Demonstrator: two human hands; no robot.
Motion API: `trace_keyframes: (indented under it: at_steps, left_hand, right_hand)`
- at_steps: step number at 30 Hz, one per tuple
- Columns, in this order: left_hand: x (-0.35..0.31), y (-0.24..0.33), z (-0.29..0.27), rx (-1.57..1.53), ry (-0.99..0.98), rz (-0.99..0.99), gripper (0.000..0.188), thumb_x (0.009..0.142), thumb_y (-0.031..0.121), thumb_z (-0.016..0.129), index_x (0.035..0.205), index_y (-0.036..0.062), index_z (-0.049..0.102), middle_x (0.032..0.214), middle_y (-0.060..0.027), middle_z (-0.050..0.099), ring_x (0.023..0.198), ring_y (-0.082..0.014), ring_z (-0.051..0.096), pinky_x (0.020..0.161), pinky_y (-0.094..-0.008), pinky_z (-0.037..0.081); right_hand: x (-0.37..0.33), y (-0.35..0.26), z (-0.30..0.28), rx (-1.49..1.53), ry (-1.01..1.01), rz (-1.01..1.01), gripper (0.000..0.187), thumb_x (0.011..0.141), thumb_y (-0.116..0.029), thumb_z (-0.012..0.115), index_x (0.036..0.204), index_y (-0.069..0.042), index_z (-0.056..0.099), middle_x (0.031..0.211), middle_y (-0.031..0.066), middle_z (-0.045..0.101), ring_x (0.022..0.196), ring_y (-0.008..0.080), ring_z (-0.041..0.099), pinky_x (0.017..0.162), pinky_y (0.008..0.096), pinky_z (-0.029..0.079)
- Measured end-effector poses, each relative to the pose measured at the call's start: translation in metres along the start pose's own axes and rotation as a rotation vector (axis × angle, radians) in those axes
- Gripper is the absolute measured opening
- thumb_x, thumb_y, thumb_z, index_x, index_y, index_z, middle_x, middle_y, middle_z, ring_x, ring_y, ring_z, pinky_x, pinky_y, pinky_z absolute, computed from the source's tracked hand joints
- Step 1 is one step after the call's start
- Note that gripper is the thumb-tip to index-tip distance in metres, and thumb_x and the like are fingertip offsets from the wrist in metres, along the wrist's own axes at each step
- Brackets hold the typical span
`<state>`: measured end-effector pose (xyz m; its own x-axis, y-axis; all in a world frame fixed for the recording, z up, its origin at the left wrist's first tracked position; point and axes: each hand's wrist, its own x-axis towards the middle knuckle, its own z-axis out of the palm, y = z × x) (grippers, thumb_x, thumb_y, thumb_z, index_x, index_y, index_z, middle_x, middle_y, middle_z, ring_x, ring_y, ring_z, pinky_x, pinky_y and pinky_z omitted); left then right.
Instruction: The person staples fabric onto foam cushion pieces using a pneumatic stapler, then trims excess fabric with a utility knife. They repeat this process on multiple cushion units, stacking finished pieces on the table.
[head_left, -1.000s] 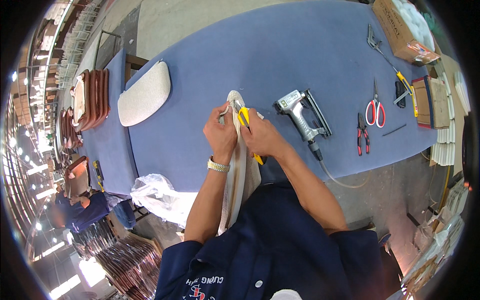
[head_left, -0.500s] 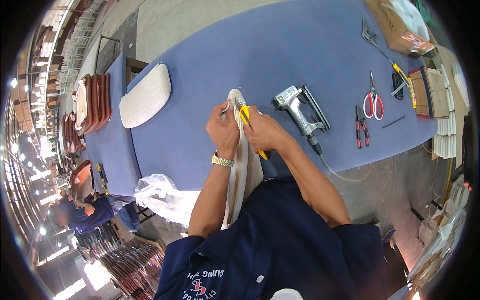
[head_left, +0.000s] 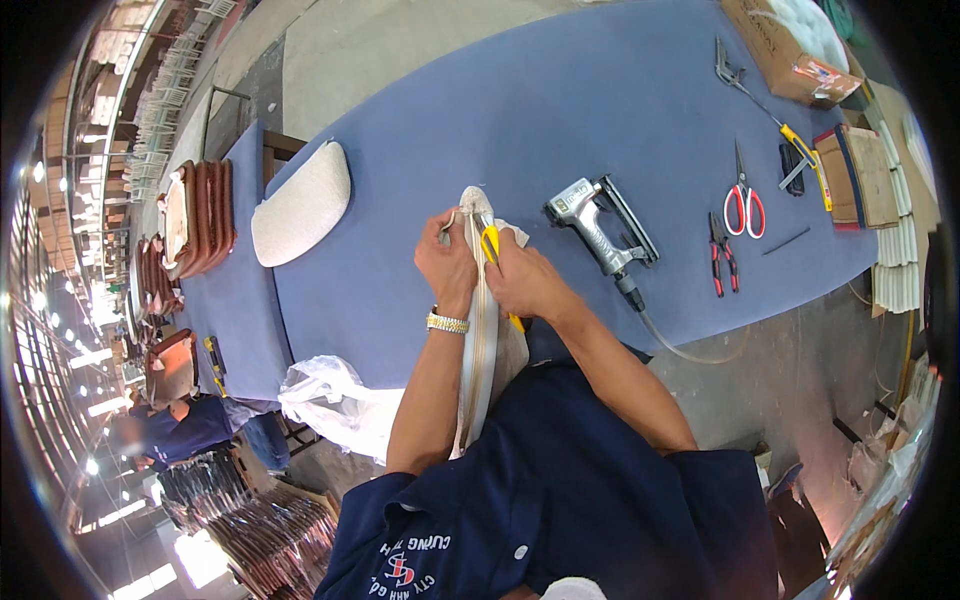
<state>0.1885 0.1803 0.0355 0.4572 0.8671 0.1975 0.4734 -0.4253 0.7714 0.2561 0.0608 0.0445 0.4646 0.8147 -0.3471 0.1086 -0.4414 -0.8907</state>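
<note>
A beige fabric-covered pad [head_left: 479,345] stands on its edge against my body, its narrow layered side facing up and its rounded end on the blue table. Around its far left edge my left hand [head_left: 447,262] is closed, thumb and fingers pinching a strip of the fabric. My right hand [head_left: 530,281] grips a yellow utility knife [head_left: 490,244], with the blade lying at the pad's top edge close to the left fingertips. Loose fabric shows beside the right knuckles. Right of the hands lies a silver staple gun [head_left: 598,225] with a hose.
Red-handled scissors [head_left: 744,211], pliers [head_left: 722,255] and a yellow-handled tool [head_left: 797,142] lie to the right, near a cardboard box [head_left: 795,60]. Another beige pad [head_left: 303,208] rests at left, beyond a white plastic bag [head_left: 335,400]. Brown cushions [head_left: 207,220] are stacked farther left. A co-worker [head_left: 190,432] sits at lower left.
The knife has shifted slightly left, and its blade now shows against the pad's edge. My right hand has turned a little; my left hand keeps its pinch. The whole view has tilted slightly.
</note>
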Motion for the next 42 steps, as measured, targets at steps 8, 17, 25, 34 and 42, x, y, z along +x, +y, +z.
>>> trace_keyframes:
  at_steps: [8, 17, 25, 34, 42]
  left_hand:
    - [0.034, -0.011, -0.025, 0.242, -0.333, 0.385, 0.03, 0.091, 0.016, 0.07, 0.117, 0.002, 0.071, 0.101, -0.0165, 0.076, 0.083, -0.0296, 0.07, 0.08, -0.0393, 0.054]
    - [0.054, 0.016, -0.023, 0.391, -0.547, 0.28, 0.029, 0.09, 0.016, 0.063, 0.117, 0.0066, 0.07, 0.08, -0.0181, 0.071, 0.075, -0.0391, 0.069, 0.072, -0.0469, 0.054]
    - [0.052, -0.005, -0.006, 0.212, -0.365, 0.126, 0.024, 0.093, 0.015, 0.066, 0.113, 0.0085, 0.076, 0.083, -0.0158, 0.074, 0.071, -0.029, 0.07, 0.067, -0.0386, 0.053]
    - [0.043, -0.011, -0.008, -0.055, -0.392, 0.012, 0.026, 0.091, 0.02, 0.077, 0.111, 0.0033, 0.078, 0.099, -0.0125, 0.079, 0.086, -0.0148, 0.073, 0.079, -0.0312, 0.055]
    - [0.028, -0.016, 0.013, -0.106, -0.333, -0.024, 0.029, 0.089, 0.026, 0.079, 0.106, 0.0034, 0.078, 0.096, -0.0124, 0.079, 0.084, -0.0183, 0.074, 0.08, -0.0321, 0.056]
  right_hand:
    - [-0.004, -0.003, 0.006, 0.066, 0.058, 0.054, 0.036, 0.096, -0.02, 0.053, 0.118, 0.007, 0.042, 0.092, 0.0369, 0.068, 0.089, 0.055, 0.067, 0.086, 0.0617, 0.052]
    - [0.005, 0.012, 0.007, -0.016, 0.07, 0.017, 0.032, 0.1, -0.02, 0.052, 0.117, 0.005, 0.043, 0.073, 0.0232, 0.07, 0.059, 0.0355, 0.072, 0.068, 0.0504, 0.057]
    - [0.003, -0.001, -0.006, 0.12, -0.02, 0.07, 0.036, 0.097, -0.021, 0.051, 0.122, 0.005, 0.045, 0.075, 0.0264, 0.07, 0.066, 0.0399, 0.073, 0.075, 0.0533, 0.056]
    - [-0.018, 0.062, -0.066, 0.304, 0.258, 0.143, 0.028, 0.1, -0.026, 0.061, 0.114, -0.004, 0.056, 0.077, 0.0109, 0.068, 0.053, 0.021, 0.068, 0.053, 0.036, 0.055]
    - [-0.029, 0.173, -0.151, -0.54, 0.549, 0.169, 0.042, 0.096, -0.028, 0.066, 0.131, -0.005, 0.059, 0.109, 0.02, 0.07, 0.097, 0.0323, 0.07, 0.085, 0.0455, 0.055]
